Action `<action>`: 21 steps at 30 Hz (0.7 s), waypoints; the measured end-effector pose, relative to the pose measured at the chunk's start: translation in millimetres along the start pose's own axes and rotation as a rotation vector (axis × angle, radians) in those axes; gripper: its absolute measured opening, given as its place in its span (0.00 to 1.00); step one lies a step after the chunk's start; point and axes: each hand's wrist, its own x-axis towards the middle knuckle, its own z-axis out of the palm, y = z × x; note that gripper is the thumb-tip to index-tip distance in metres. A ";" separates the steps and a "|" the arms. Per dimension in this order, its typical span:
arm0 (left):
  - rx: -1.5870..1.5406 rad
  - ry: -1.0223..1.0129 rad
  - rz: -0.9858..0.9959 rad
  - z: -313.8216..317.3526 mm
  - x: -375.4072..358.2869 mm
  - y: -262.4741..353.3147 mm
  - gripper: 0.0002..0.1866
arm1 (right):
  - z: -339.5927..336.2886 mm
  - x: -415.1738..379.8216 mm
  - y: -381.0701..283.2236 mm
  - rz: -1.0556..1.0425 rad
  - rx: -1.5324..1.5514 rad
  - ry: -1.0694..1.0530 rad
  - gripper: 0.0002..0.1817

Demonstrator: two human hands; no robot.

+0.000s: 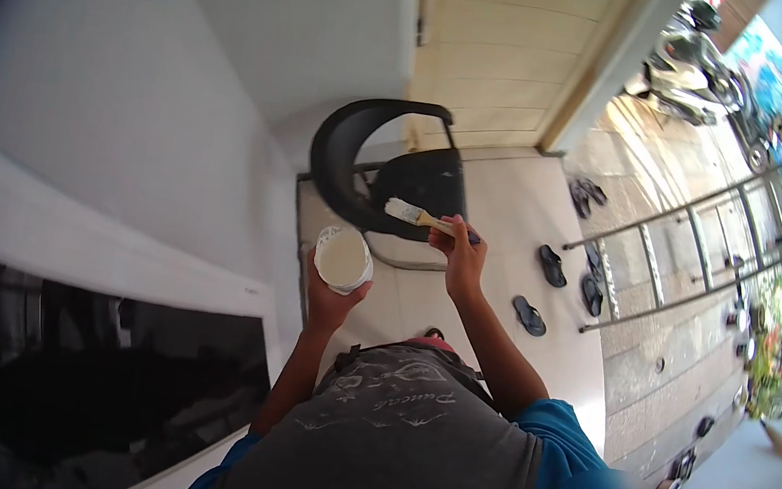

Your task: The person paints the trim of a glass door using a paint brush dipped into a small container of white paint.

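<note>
In front of my body, my left hand (330, 302) is wrapped round a tub of off-white paint (344, 260), whose round top faces up at me. White paint coats the tub's rim. To the right and a bit higher, my right hand (458, 251) grips a paintbrush (423, 217) by its handle. The bristles are covered in white and point left, above the tub and apart from it. Behind the brush is a black chair (335, 157) with a curved back.
A grey-white wall (119, 103) rises on the left, with a dark glossy panel (117, 386) below. A pale door (501, 48) stands beyond the chair. Several sandals (553, 266) lie on the tiles at right. A metal ladder (702, 261) leans outside near a parked motorbike (690, 72).
</note>
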 end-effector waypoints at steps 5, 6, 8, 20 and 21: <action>-0.120 -0.173 0.053 84.6 17.6 25.5 0.47 | -96.0 2.2 -47.3 -0.122 0.051 0.170 0.21; -0.129 -0.199 0.057 99.6 19.7 27.2 0.47 | -111.8 0.9 -55.1 -0.139 0.053 0.204 0.22; -0.108 -0.276 0.071 127.3 22.7 29.2 0.48 | -136.3 -5.2 -73.3 -0.169 0.068 0.257 0.22; -0.228 -0.774 0.173 282.4 34.6 48.7 0.50 | -243.5 -80.5 -153.5 -0.467 0.188 0.706 0.23; -0.235 -0.805 0.180 294.2 36.2 46.7 0.50 | -248.8 -87.3 -155.7 -0.491 0.197 0.740 0.22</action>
